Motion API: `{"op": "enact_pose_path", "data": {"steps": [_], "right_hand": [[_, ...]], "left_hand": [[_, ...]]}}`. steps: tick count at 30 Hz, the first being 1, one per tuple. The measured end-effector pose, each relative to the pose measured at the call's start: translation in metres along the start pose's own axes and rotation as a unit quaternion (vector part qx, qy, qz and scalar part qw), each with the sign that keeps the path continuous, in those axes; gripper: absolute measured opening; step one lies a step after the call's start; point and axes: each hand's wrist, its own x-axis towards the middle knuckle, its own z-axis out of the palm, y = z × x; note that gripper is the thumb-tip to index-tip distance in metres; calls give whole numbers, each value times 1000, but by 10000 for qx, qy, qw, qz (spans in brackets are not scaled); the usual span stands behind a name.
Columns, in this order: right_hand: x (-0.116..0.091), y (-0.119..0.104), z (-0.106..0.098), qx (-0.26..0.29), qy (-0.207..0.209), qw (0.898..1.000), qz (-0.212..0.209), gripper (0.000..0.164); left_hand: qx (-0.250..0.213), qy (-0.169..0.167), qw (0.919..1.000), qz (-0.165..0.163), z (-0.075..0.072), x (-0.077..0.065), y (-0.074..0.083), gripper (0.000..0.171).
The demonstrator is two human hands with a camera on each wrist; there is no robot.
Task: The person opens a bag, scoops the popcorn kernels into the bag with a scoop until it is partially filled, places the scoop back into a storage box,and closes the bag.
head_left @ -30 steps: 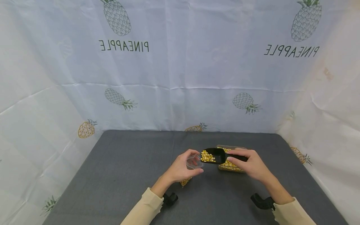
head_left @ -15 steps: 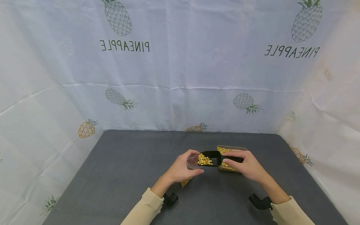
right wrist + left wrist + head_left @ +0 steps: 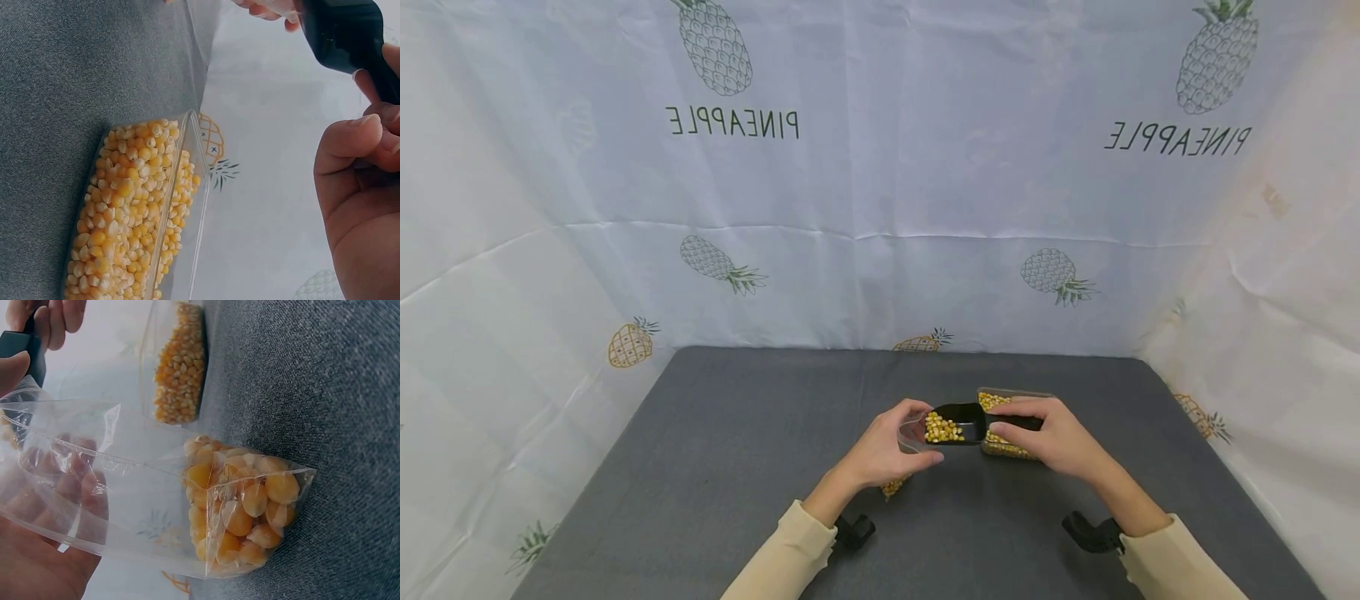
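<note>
My left hand point(image 3: 883, 446) holds a clear plastic bag point(image 3: 147, 506) by its mouth, fingers and thumb spread around the opening. Yellow corn kernels point(image 3: 240, 512) fill the bag's bottom, close to the grey table. With thumb and fingers my right hand point(image 3: 1041, 429) grips the handle of a black scoop point(image 3: 973, 423). More corn kernels point(image 3: 942, 427) lie in the scoop's front half, and its lip is at the bag's mouth. How far the lip reaches inside is hard to tell.
A clear rectangular container point(image 3: 199, 206) of corn kernels stands on the grey table point(image 3: 760, 467) below and behind my right hand. White cloth point(image 3: 880, 175) with pineapple prints hangs around the table. Black wrist mounts point(image 3: 854, 532) sit on both forearms.
My right hand has brought the scoop left and slightly down, up to the bag's mouth. The kernels stay in the scoop. My left hand and the bag hold their place.
</note>
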Motion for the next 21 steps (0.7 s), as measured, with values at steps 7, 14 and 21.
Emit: {"op": "enact_pose_path", "data": {"steps": [7, 14, 21], "right_hand": [[3, -3, 1, -116, -139, 9998, 74, 30], [5, -4, 1, -245, -312, 9991, 123, 32], [7, -11, -1, -398, -400, 9981, 249, 33]], "left_hand": [[-5, -17, 10000, 27, 0, 0, -1, 58], [104, 3, 9999, -42, 0, 0, 1, 58], [82, 21, 10000, -6, 1, 1, -1, 57]]}}
